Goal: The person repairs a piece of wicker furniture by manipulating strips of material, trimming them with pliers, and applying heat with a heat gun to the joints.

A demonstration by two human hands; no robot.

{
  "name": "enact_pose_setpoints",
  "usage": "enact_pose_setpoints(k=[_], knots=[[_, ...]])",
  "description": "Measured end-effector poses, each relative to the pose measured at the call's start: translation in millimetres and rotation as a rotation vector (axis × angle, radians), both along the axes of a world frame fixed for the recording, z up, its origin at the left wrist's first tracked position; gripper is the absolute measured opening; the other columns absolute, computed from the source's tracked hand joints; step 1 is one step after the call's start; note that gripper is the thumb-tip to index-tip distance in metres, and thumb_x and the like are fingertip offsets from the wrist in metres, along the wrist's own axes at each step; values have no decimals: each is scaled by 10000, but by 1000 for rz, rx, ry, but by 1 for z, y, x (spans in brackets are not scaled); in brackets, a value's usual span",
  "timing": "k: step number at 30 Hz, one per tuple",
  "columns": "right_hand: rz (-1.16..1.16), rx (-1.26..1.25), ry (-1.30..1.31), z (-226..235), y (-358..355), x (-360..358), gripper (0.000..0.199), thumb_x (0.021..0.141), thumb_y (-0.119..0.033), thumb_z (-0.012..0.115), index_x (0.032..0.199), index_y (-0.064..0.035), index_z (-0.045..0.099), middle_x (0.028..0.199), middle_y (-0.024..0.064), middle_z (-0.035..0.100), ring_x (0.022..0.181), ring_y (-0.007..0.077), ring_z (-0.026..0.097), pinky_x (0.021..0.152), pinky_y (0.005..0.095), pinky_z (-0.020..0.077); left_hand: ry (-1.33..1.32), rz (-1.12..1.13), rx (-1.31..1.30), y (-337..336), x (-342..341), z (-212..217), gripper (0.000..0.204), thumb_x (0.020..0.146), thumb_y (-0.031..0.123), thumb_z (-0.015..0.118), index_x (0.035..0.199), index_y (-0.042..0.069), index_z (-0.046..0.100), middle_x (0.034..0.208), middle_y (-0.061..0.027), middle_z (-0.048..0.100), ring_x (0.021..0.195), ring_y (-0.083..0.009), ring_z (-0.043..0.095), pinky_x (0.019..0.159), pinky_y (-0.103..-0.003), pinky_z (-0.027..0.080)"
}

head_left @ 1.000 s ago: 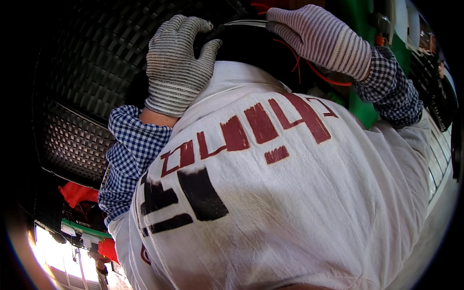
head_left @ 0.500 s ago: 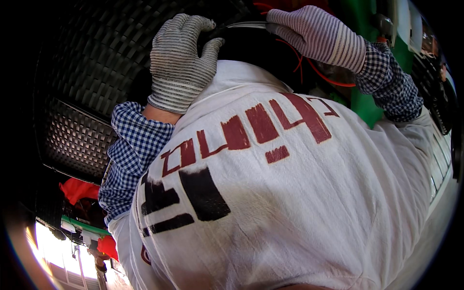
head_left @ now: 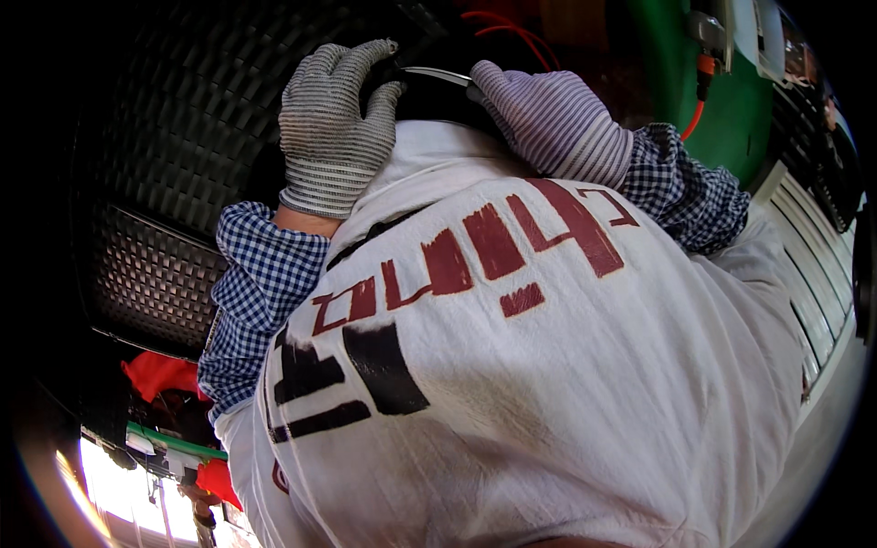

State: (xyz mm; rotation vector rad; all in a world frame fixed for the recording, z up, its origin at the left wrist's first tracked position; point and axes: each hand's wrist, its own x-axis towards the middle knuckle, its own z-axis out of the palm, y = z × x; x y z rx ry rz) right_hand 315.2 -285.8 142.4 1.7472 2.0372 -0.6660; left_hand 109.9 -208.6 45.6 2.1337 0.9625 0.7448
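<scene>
My left hand [head_left: 333, 128], in a grey-and-white striped glove, is raised beside the dark woven panel. Its thumb and index finger are apart, with a dark area between them that I cannot make out. My right hand [head_left: 553, 123], gloved the same way, is closed with its thumb and fingers pressed together on a thin, pale, curved strip [head_left: 437, 73]. The strip's far end reaches toward the gap in my left fingers. Deep shadow hides what lies behind the strip.
A black woven panel [head_left: 183, 119] fills the left, bending toward a lower woven face [head_left: 155, 274]. At the upper right are a green surface [head_left: 749, 119] and an orange-red hose with a connector [head_left: 703, 78]. Red cloth [head_left: 151, 373] hangs at lower left. Pale slats [head_left: 804, 247] stand right.
My right hand has moved left and down, closer to my left hand, with the strip in it. My left hand has barely moved. The view has shifted slightly.
</scene>
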Motion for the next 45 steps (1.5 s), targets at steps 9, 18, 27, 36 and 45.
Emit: enact_pose_setpoints(k=[9,18,27,36,45], knots=[[-46,72,-51,-1,-12,-12,202,1036,-226,512,1139,-57,549,824,145,705,629,300,696,525,413,569,-47,11,-13,1,-1,1,320,795,223,855,1077,98,769,953,-83,713,827,-250,697,769,-350,580],[-124,89,6,7,-5,8,261,1023,-212,584,1206,-27,603,804,198,691,679,369,692,612,434,583,-64,26,80,4,3,-2,296,800,239,853,1031,76,765,945,-94,716,820,-261,697,763,-360,579],[-110,56,74,2,0,11,266,1032,-214,577,1197,-8,603,800,199,695,675,367,691,619,430,583,-53,19,64,3,4,-2,295,805,241,848,1033,75,760,942,-88,713,806,-240,693,748,-353,578],[-44,-61,-42,9,4,-6,227,1036,-191,509,1167,-8,540,721,162,665,624,328,679,544,434,566,-51,29,95,1,3,-4,279,811,220,842,1045,90,761,937,-79,715,797,-243,693,751,-353,580],[-24,3,-28,9,7,-10,202,1031,-174,509,1120,3,551,744,177,667,631,334,678,540,427,556,-59,18,122,0,1,-1,307,796,225,846,1062,96,761,935,-87,709,839,-271,698,783,-368,579]])
